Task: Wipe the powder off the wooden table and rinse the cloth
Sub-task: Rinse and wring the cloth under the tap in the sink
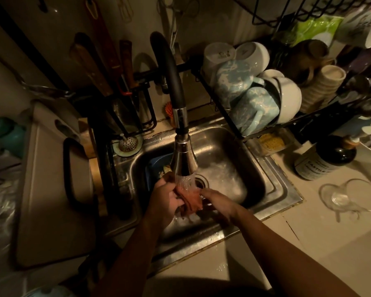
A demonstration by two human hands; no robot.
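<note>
Over the steel sink (263, 166), I hold the reddish cloth (191, 199) under water running from the tap (183, 161). My left hand (166, 199) grips its left side, fingers closed on the fabric; my right hand (217, 201) pinches its right edge. The cloth hangs bunched between them, just above the drain (201, 182). A rack (255, 129) of mugs and bowls stands at the sink's right, a soap bottle (323, 160) lies on the counter, and a strainer (128, 143) sits at the back-left corner.
</note>
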